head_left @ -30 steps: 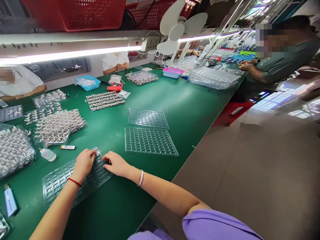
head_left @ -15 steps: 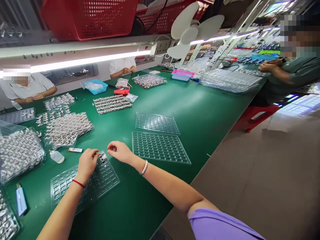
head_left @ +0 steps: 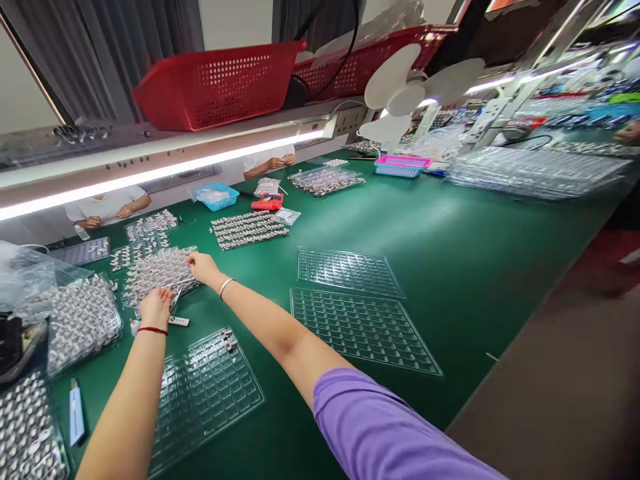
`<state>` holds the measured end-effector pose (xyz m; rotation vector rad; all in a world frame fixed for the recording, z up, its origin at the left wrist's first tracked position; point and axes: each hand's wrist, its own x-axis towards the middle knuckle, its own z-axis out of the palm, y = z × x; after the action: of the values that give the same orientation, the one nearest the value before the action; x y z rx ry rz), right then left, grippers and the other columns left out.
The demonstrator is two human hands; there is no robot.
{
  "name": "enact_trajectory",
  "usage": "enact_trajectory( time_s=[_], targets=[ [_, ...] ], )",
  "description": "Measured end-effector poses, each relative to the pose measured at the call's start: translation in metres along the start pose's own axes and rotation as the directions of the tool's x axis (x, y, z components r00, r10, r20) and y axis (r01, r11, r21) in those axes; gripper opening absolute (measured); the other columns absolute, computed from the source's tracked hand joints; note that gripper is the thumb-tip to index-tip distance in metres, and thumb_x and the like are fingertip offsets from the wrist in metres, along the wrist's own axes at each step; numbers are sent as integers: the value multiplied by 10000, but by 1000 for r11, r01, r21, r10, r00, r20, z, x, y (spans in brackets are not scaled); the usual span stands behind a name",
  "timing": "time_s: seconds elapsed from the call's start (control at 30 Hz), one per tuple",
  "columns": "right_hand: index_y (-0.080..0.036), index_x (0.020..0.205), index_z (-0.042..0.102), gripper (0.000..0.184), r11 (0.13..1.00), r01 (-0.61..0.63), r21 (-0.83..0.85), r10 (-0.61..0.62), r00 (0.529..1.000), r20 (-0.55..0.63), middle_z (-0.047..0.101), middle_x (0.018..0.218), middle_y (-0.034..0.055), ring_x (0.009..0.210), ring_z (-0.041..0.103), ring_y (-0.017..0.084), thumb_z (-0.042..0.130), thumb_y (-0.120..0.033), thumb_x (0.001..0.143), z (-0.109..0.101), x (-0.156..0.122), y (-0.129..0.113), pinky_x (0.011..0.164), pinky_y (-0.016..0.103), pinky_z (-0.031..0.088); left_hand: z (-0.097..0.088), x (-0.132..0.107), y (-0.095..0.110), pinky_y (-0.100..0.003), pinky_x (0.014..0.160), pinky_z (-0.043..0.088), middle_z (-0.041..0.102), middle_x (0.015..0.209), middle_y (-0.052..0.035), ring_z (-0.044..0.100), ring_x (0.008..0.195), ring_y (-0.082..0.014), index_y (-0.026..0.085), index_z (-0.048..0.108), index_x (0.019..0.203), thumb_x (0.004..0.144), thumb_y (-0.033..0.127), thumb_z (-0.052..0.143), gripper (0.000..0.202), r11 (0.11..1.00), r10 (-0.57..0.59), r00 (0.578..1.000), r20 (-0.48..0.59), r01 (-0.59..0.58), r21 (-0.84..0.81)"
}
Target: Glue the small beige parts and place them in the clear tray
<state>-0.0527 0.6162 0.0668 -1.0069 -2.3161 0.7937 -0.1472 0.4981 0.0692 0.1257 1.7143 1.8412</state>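
Observation:
My right hand [head_left: 204, 268] is at the right edge of a stack of trays filled with small whitish metal parts [head_left: 153, 270]. Its fingertips are pinched together, and what is between them is too small to make out. At the front of this stack, my left hand [head_left: 156, 309] has its fingers extended and slightly bent, with nothing visible in them. A clear compartment tray [head_left: 215, 380] lies below my hands, with a few small metal parts [head_left: 229, 340] in its far corner. Partly behind my left hand are a small bottle [head_left: 135, 325] and a white tube-like item [head_left: 179, 321].
Two clear trays [head_left: 350, 270] lie to the right. More filled trays [head_left: 85, 320] and a blue cutter knife [head_left: 76, 413] are at left. Farther back are another filled tray [head_left: 250, 230], a blue basket [head_left: 217, 197] and a fan [head_left: 405, 100]. Co-workers' hands [head_left: 275, 162] show across the table.
Both hands have left the clear tray's far corner and moved forward to the stack of filled trays, the right hand crossing leftward. Metal parts stay in that corner. The view has turned.

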Motion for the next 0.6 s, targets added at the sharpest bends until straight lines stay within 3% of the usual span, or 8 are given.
enact_trajectory(
  time_s=[0.13,0.27,0.6],
  targets=[
    [-181,1225,588,312,996,22,-90,-17,999,50,605,1256,92,1069,628,216,586,-346,960,6,54,-14,905,428,551,-3,-1,1,-450,878,547,596,1258,-105,621,1057,-235,175,570,1252,929,363,603,375,996,-39,999,2,39,-79],
    [-184,1228,587,311,984,69,-162,-48,990,129,601,1263,93,1071,626,216,582,-346,963,15,90,-25,908,430,550,-5,3,-1,-447,875,549,598,1255,-104,622,1050,-231,176,573,1248,931,362,600,368,989,-55,998,26,58,-138],
    [-188,1231,586,311,969,124,-211,-63,960,274,598,1270,94,1074,625,216,579,-347,964,40,131,-8,912,430,549,-4,29,-17,-440,871,551,600,1251,-103,624,1043,-227,179,577,1242,934,361,596,358,972,-115,992,58,124,-199]
  ],
)
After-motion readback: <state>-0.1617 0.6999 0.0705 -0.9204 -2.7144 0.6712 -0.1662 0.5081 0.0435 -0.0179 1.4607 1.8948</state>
